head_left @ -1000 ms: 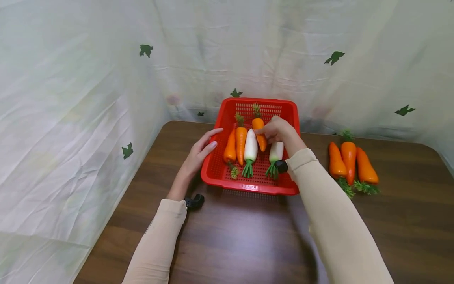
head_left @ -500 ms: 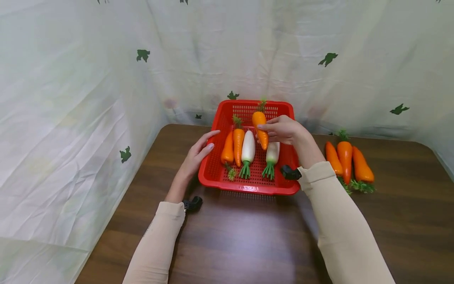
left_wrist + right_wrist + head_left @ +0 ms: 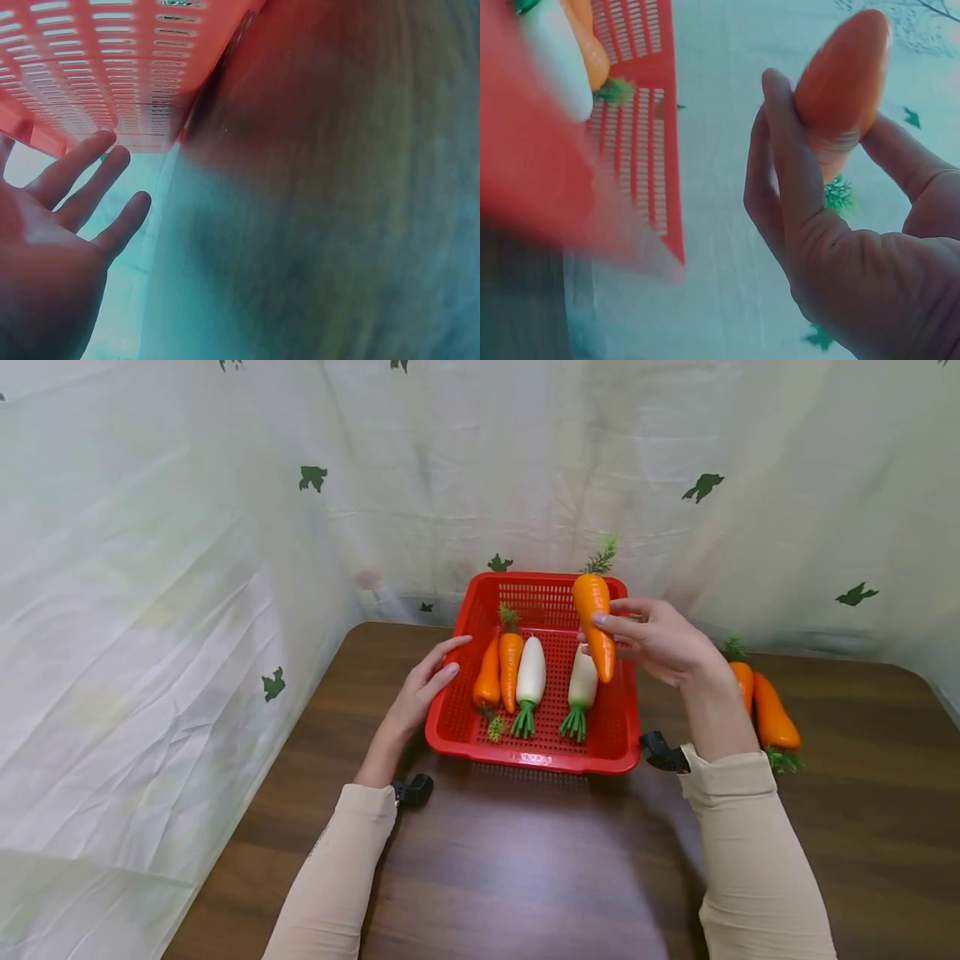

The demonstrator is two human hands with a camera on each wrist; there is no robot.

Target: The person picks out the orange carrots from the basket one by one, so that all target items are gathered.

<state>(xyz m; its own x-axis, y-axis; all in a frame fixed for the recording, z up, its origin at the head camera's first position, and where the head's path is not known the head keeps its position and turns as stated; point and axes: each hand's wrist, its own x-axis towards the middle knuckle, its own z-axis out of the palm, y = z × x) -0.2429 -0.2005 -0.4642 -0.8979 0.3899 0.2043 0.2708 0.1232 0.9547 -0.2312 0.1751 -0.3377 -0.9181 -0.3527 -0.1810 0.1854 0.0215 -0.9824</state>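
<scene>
My right hand (image 3: 663,639) pinches an orange carrot (image 3: 594,622) between thumb and fingers, raised over the right side of the red basket (image 3: 532,760). Its green top points up and its tip points down. The right wrist view shows the same carrot (image 3: 847,82) held at the fingertips. My left hand (image 3: 420,689) rests at the basket's left rim with its fingers extended; in the left wrist view these fingers (image 3: 90,180) are straight beside the slotted wall. Inside the basket lie two carrots (image 3: 510,664) and two white radishes (image 3: 531,670) with green stems.
On the brown wooden table (image 3: 495,877), more carrots (image 3: 776,714) lie to the right of the basket, partly hidden behind my right forearm. A pale curtain (image 3: 420,477) with green leaf shapes hangs behind and to the left of the table.
My right hand has lifted the carrot up out of the basket and carried it to the right, towards the basket's right rim. The left hand has stayed at the left rim.
</scene>
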